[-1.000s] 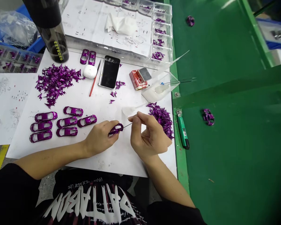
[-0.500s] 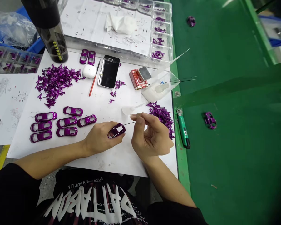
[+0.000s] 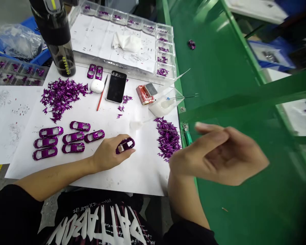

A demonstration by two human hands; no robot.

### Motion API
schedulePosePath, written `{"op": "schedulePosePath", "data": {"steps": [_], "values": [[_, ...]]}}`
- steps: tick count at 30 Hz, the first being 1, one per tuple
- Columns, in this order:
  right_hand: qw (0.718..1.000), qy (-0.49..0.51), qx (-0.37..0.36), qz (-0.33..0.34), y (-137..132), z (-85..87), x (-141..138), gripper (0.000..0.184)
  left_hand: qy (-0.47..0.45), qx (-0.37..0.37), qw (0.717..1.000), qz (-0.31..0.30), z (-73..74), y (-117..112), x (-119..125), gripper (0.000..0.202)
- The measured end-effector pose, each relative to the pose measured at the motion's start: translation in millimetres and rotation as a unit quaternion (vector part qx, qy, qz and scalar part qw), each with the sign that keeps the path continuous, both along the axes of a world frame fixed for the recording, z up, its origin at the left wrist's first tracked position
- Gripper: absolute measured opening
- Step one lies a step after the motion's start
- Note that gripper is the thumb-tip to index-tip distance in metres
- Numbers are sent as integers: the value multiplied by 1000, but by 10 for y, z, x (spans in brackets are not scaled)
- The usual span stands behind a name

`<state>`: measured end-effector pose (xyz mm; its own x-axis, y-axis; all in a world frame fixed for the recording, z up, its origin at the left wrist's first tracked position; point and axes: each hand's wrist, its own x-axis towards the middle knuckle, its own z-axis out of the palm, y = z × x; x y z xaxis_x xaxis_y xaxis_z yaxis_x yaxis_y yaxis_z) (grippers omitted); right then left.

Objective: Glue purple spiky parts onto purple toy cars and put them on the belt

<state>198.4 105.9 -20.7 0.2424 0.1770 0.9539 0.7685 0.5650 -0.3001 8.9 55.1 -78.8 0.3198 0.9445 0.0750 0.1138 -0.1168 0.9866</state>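
since left hand (image 3: 109,153) pinches car (image 3: 126,145) by one end, the rest's exposed, probably for access; right hand (image 3: 223,154) blurry, can't tell grip.

Shirt (image 3: 136,204): was black, with printed front.
Big lettering (image 3: 88,223): ran white, jagged and slanted, dark red showing between strokes.
Small lettering (image 3: 93,206): was thin and white.
Sleeves (image 3: 12,214): were plain black, ending near the elbows.
Left hand (image 3: 112,153): was bare.
Right hand (image 3: 216,156): was bare, blurred.
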Motion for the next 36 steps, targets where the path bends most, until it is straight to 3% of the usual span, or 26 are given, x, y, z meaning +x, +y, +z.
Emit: {"op": "schedulePosePath", "data": {"steps": [2, 3, 6, 8, 10, 13, 17, 20, 23, 26, 29, 31, 33, 36], "values": [[999, 2, -3, -50, 194, 94, 213, 18, -80, -73, 993, -39, 48, 51, -42, 29], [997, 0, -45, -64, 290, 114, 326, 10, -138, -129, 980, -62, 70, 83, -64, 31], [974, -9, -202, -100, 525, 71, 606, 24, -315, -311, 883, -158, 120, 180, -130, 40], [958, -16, -261, -118, 634, -9, 705, 34, -379, -378, 819, -207, 142, 221, -164, 50], [952, -21, -278, -128, 715, -88, 746, 38, -406, -406, 785, -231, 155, 236, -186, 58], [947, -28, -291, -132, 818, -156, 777, 41, -414, -424, 774, -226, 155, 235, -204, 58], [941, -31, -308, -139, 954, -175, 845, 43, -401, -422, 791, -189, 122, 259, -220, 59], [919, -67, -367, -129, 958, -157, 819, 36, -402, -412, 799, -175, 87, 291, -226, 57], [896, -119, -414, -110, 683, -86, 602, 35, -422, -396, 797, -171, 59, 306, -218, 50], [905, -106, -401, -93, 70, 1, 198, 33, -429, -393, 801, -140, 38, 302, -198, 49], [864, -54, -493, 88, -613, 2, -220, 22, -418, -393, 812, -104, 20, 276, -176, 49], [842, -13, -522, 134, -925, -49, -412, 21, -411, -392, 817, -102, 16, 240, -160, 45], [840, 12, -525, 138, -1093, -91, -497, 28, -399, -391, 821, -118, 23, 187, -141, 39], [823, 11, -548, 148, -1211, -58, -423, 19, -372, -390, 822, -183, 52, 89, -107, 31]]}}
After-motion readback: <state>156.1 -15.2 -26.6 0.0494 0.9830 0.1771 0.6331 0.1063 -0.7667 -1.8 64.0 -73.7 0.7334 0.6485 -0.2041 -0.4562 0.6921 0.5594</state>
